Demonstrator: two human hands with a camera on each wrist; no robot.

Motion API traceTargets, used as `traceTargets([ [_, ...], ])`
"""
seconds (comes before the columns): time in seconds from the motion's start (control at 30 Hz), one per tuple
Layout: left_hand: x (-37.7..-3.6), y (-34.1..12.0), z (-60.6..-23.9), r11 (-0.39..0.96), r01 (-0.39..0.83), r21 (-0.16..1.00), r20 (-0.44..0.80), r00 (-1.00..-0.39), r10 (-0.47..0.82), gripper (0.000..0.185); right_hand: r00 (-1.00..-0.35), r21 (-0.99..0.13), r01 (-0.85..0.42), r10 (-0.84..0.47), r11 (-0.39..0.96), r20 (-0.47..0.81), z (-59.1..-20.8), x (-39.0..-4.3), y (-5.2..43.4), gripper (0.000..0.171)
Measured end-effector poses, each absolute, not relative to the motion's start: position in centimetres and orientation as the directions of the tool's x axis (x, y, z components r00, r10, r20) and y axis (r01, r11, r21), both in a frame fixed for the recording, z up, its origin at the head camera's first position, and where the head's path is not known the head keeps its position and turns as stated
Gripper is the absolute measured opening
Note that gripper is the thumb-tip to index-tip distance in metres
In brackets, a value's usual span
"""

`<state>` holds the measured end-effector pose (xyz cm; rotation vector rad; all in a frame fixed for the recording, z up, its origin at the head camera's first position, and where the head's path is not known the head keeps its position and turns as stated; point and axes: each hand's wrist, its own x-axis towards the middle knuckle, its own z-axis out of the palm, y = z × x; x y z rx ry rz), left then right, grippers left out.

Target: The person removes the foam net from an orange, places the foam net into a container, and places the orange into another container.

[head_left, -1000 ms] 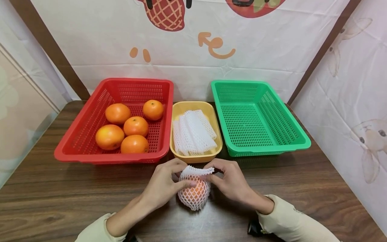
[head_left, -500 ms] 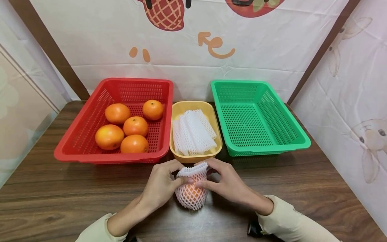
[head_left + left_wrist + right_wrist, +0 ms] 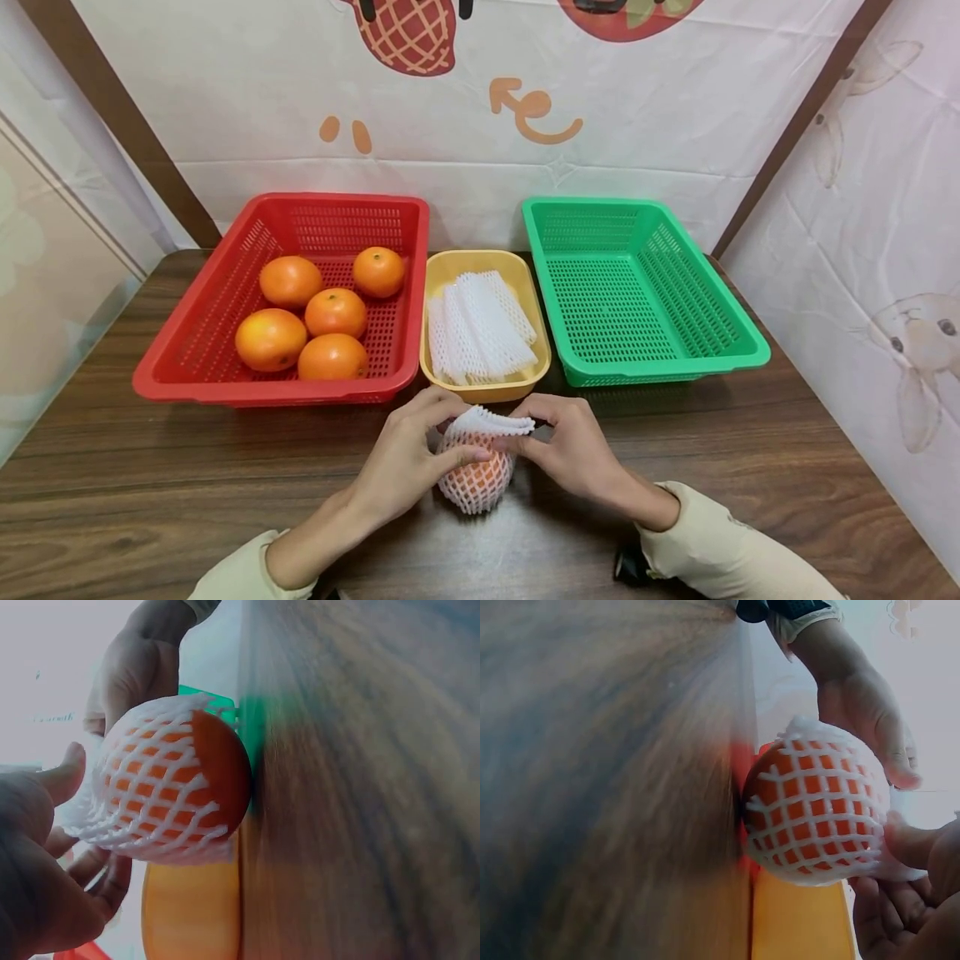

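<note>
Nearest, at the front edge of the desk (image 3: pixel 150 492), an orange (image 3: pixel 480 477) in a white foam net (image 3: pixel 476 492) rests on the wood between both hands. The left hand (image 3: pixel 401 462) curls its fingers and thumb round the netted fruit's left side, and the right hand (image 3: pixel 573 450) pinches the net's loose upper rim, so each has hold of it. From the head view the fruit looks almost fully covered; the left wrist view alone shows a bare patch of orange (image 3: pixel 221 776) where it meets the desk, and the right wrist view shows the mesh stretched into open squares (image 3: pixel 817 810). Both wrist views blur the wood grain and cut off the baskets. Behind, a yellow tray (image 3: pixel 450 267) holds spare foam nets (image 3: pixel 480 329). Left of it a red basket (image 3: pixel 225 392) holds five oranges (image 3: pixel 335 312); to the right stands a green basket (image 3: pixel 660 367). Along the far edge hangs a backdrop (image 3: pixel 637 117) with fruit drawings cut off at the top; no writing is readable.
</note>
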<state>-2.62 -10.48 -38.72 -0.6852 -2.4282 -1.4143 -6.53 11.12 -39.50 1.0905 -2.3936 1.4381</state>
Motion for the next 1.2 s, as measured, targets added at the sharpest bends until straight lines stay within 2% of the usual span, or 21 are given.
traceTargets([
  [0.17, -2.69, -10.62, -38.66, 0.464, 0.461, 0.757, 0.359, -0.885, 0.295, 0.024, -0.711, -0.681, -0.671, -0.515, 0.293, 0.479, -39.58, -6.68, 11.2, 0.013],
  [0.5, -2.67, -10.75, -38.38, 0.486, 0.458, 0.745, 0.361, -0.888, 0.284, 0.02, -0.638, -0.667, -0.716, -0.583, 0.208, 0.503, -39.32, -6.53, 11.15, 0.011],
  [0.63, -2.68, -10.72, -38.46, 0.485, 0.484, 0.729, 0.41, -0.875, 0.256, 0.021, -0.662, -0.721, -0.667, -0.595, 0.189, 0.456, -38.8, -6.24, 10.92, 0.019],
  [0.83, -2.71, -10.65, -38.61, 0.489, 0.532, 0.691, 0.478, -0.844, 0.241, 0.023, -0.707, -0.77, -0.594, -0.608, 0.233, 0.362, -38.71, -6.09, 10.79, 0.034],
  [1.0, -2.65, -10.57, -38.82, 0.466, 0.569, 0.677, 0.516, -0.819, 0.249, 0.023, -0.716, -0.767, -0.592, -0.598, 0.249, 0.359, -39.18, -6.41, 11.07, 0.031],
  [1.2, -2.6, -10.55, -38.81, 0.439, 0.584, 0.683, 0.528, -0.81, 0.255, 0.023, -0.725, -0.768, -0.602, -0.552, 0.216, 0.413, -39.59, -6.58, 11.17, 0.022],
])
